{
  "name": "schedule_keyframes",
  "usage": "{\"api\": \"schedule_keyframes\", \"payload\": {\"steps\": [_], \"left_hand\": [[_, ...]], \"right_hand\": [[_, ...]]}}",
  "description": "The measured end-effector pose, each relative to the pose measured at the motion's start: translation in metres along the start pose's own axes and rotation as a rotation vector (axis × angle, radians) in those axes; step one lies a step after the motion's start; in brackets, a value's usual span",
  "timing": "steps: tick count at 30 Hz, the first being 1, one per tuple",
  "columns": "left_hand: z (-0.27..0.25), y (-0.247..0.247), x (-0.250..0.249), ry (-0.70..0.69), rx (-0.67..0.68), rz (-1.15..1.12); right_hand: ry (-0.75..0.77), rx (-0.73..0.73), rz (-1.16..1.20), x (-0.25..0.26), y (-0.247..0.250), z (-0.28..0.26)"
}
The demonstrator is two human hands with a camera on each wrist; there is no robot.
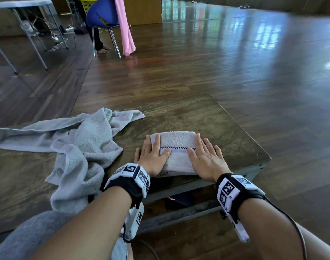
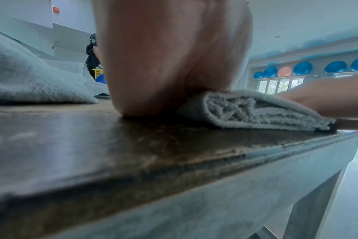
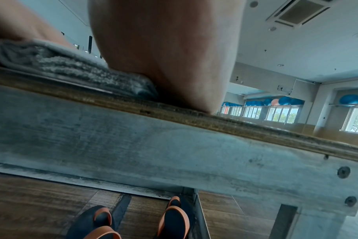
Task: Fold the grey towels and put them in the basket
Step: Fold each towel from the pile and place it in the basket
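Observation:
A folded grey towel (image 1: pixel 176 147) with a dark checked stripe lies near the front edge of the wooden table (image 1: pixel 226 128). My left hand (image 1: pixel 153 152) lies flat over its left end, fingers straight. My right hand (image 1: pixel 205 156) presses flat on its right end. In the left wrist view the palm (image 2: pixel 164 72) bears down beside the towel's layered edge (image 2: pixel 255 111). The right wrist view shows the other palm (image 3: pixel 174 56) on the towel's end (image 3: pixel 71 67). A second grey towel (image 1: pixel 81 147) lies crumpled at the left, hanging over the table's edge. A yellow basket (image 1: pixel 87 3) stands far off.
A person sits on a blue chair (image 1: pixel 102 17) at the back left, with a pink cloth (image 1: pixel 125 27) hanging beside it. A folding table (image 1: pixel 23 4) stands further left. Orange and black sandals (image 3: pixel 133 221) lie on the floor under the table.

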State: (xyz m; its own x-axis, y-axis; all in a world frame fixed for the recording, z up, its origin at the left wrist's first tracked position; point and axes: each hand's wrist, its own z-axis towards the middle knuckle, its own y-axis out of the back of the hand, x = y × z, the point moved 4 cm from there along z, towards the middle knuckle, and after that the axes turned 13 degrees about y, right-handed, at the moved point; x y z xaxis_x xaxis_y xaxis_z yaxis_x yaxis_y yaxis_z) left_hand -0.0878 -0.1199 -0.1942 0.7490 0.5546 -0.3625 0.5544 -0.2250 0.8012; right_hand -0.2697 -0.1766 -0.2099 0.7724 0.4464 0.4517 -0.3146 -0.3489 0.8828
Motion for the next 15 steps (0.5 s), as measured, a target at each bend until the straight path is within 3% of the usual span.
{"api": "schedule_keyframes", "payload": {"steps": [8,15], "left_hand": [[0.002,0.003,-0.003,-0.024,-0.129,-0.126],[-0.014,0.005,-0.004,0.200,-0.364,-0.267]], "right_hand": [[-0.056,-0.014,0.019,0.004,-0.002,-0.004],[-0.127,-0.010,0.061,0.010,-0.007,-0.017]]}}
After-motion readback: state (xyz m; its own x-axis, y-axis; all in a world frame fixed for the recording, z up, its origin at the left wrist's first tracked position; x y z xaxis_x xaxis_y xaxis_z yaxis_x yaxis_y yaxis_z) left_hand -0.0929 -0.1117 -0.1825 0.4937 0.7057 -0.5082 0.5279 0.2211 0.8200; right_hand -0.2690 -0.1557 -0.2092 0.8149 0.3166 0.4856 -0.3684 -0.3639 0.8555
